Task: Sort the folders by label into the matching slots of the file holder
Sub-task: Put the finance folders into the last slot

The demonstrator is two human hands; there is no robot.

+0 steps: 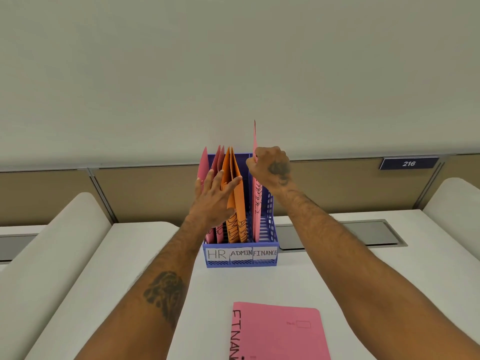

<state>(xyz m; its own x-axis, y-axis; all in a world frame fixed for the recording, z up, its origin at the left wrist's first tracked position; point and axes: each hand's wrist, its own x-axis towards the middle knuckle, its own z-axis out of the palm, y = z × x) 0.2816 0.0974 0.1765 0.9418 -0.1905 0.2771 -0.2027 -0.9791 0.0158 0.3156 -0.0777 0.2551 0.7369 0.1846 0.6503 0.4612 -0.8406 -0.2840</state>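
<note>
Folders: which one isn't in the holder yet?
The pink folder lying flat on the desk nearest the camera. All the others stand upright in the blue file holder.

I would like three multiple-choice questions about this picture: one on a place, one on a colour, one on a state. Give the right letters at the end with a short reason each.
1. Where does the flat pink paper folder lie?
A. on the white desk in front of the blue plastic file holder
B. in the HR slot
C. behind the holder

2. What colour are the folders in the ADMIN slot?
A. green
B. orange
C. white

3. What is the right hand doing?
A. resting flat on the desk
B. gripping an upright pink folder in the FINANCE slot
C. hanging empty

Answers: 1 A, it lies nearest the camera; 2 B, orange sheets stand above the ADMIN label; 3 B, the fist closes on the folder's edge.
</note>
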